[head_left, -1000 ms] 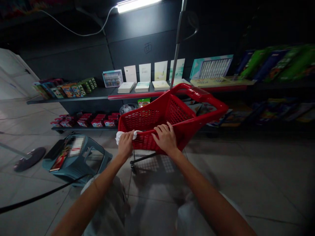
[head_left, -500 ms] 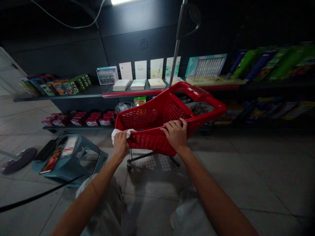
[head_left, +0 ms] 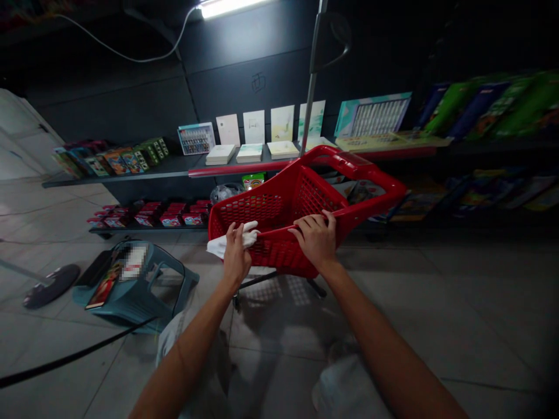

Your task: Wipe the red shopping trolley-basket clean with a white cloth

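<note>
White cloth (head_left: 217, 247) shifts along the near rim of the red cart (head_left: 279, 251).
The left hand (head_left: 236, 256), half-curled around the cloth, is nearer the right hand than half a second ago, and more cloth shows on both sides; the right hand (head_left: 317, 237) stays hooked over the rim, the cart standing before the shelf (head_left: 174, 166).

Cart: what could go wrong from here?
The cart stands on wheels, so pressure from the left hand and right hand at its near rim could make it roll or turn.
The cloth under the left hand might snag in the slotted side.
The black cable appears close to the person's leg, a possible trip hazard.
</note>
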`<state>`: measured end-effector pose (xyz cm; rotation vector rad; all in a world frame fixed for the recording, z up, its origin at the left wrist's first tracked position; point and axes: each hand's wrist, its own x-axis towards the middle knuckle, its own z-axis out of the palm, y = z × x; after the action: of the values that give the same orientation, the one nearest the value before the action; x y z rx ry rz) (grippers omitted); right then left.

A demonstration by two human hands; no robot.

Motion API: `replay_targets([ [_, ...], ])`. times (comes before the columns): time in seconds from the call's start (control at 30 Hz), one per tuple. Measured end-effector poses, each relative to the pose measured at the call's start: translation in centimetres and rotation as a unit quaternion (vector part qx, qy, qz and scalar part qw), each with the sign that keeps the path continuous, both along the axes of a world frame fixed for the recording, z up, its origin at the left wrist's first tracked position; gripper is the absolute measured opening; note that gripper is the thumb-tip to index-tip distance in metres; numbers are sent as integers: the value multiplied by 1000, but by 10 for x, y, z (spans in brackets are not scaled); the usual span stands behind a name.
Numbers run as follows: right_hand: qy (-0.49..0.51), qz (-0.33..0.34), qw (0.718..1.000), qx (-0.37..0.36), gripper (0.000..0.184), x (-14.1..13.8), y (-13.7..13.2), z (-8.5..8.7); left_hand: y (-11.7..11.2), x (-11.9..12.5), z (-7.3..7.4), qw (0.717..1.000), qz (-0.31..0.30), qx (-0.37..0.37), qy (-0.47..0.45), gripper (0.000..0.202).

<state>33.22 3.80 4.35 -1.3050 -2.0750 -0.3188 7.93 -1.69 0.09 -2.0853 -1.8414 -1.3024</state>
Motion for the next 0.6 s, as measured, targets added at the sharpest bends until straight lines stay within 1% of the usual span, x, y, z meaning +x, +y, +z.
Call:
replay_targets([
  [0.07, 6, 2, 1000, -1, 29, -2, 1, 0, 1, 9, 2, 1000, -13, -1, -10, 83],
  [0.17, 12, 5, 1000, -1, 27, -7, 3, 1, 3, 17, 2, 999, -30, -20, 28, 69],
  [0.2, 12, 6, 1000, 2, 27, -8, 4, 1, 5, 18, 2, 998, -23, -26, 46, 65],
  [0.27, 11, 7, 1000, 15, 27, -11, 5, 1, 7, 20, 3, 996, 15, -31, 78, 61],
  [0.37, 11, 7, 999, 30, 27, -14, 6, 0, 9, 24, 4, 991, 71, -37, 111, 60],
  [0.47, 15, 4, 999, 33, 24, -17, 7, -1, 9, 28, 5, 987, 96, -34, 124, 60],
  [0.6, 22, 1, 999, 30, 22, -22, 6, 1, 10, 29, 7, 983, 116, -27, 137, 54],
])
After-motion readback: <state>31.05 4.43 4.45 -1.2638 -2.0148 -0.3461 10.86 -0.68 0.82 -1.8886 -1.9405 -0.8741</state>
